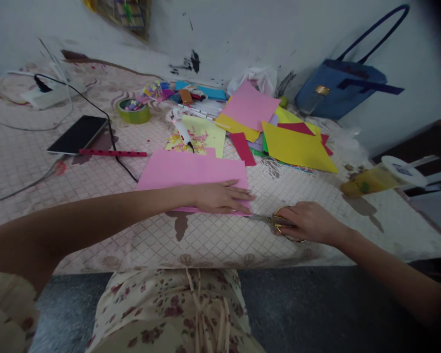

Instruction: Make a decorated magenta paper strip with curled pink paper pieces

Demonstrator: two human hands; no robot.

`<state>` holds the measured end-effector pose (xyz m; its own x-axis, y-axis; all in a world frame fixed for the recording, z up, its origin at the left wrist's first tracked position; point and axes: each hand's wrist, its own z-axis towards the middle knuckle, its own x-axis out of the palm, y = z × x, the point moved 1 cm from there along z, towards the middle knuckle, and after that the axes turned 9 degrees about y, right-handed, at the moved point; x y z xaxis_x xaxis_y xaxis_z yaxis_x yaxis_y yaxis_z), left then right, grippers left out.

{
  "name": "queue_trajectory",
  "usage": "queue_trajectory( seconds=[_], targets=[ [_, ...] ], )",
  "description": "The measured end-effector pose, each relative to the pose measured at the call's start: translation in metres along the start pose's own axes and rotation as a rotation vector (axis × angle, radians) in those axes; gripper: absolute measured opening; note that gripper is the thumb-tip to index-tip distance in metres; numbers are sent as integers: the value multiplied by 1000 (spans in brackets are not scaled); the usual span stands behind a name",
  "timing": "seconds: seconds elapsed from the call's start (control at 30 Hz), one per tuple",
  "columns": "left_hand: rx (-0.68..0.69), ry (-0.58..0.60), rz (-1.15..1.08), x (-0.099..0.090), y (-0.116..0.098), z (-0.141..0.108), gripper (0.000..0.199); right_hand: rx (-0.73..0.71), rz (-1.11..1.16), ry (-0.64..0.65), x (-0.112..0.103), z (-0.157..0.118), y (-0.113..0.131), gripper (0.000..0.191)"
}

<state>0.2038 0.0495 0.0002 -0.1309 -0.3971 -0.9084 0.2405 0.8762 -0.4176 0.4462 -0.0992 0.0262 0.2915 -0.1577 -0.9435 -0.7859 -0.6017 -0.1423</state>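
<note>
Cream cloth (213, 245) w/ a lattice print lay under everything, spreading out all round the pink sheet (185, 169). Blue bag (340, 103) stood beyond & right of the sheet, close by the wall (228, 29), prob. for support & to stay out of the way.

Sheet lay flat near the cloth's front edge, prob. for easy reach. Looked plain & even pink, w/ a small tab on the far edge; darker pink showed along the near edge, maybe a fold or 2nd layer, can't tell which. Yellow sheet (297, 147) lay beyond-right of it atop coloured scraps (242, 147), seemingly spare stock.

Phone (78, 134) lay beyond-left of the sheet; cup (371, 179) well right, prob. so spills would miss the paper. L hand (224, 196) was palm-down on the sheet's near R part, fingers spread, gripping nothing, prob. pinning it vs. slipping. R hand (308, 220) was curled round the scissors (270, 219), just right of the sheet.

Glue gun (182, 130) rested just beyond the sheet on a pale card (213, 132), likely a drip guard. Scissors had gold handles; blades looked nearly closed, aimed at the sheet's near R corner, tip contact unclear. Tape roll (134, 116) sat beyond-left of the sheet; thin string (274, 168) lay tangled beyond-right.
</note>
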Motion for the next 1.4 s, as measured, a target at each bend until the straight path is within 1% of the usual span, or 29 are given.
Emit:
queue_trajectory(
  seconds=[0.23,0.43,0.53,0.67,0.87,0.97,1.2,1.3,1.4],
  targets=[
    [3,11,9,1,1,0,41,-5,-52,-51,3,-4,-2,33],
    [-28,48,-6,0,0,0,42,3,-11,7,-2,-1,-1,31],
    [-12,32,-1,1,1,0,42,7,4,28,-5,2,1,30],
    [31,-13,28,3,2,-1,42,4,-4,24,-5,5,2,31],
    [-14,37,40,3,2,0,42,8,-1,-17,0,1,1,33],
    [-8,44,70,3,2,0,43,14,4,-26,0,1,1,33],
    [-3,49,98,3,3,0,43,39,43,61,-6,7,4,31],
    [-4,41,87,4,3,0,43,39,45,71,-5,9,5,32],
    [23,19,96,4,3,0,44,26,41,64,-3,9,4,33]
  ],
)
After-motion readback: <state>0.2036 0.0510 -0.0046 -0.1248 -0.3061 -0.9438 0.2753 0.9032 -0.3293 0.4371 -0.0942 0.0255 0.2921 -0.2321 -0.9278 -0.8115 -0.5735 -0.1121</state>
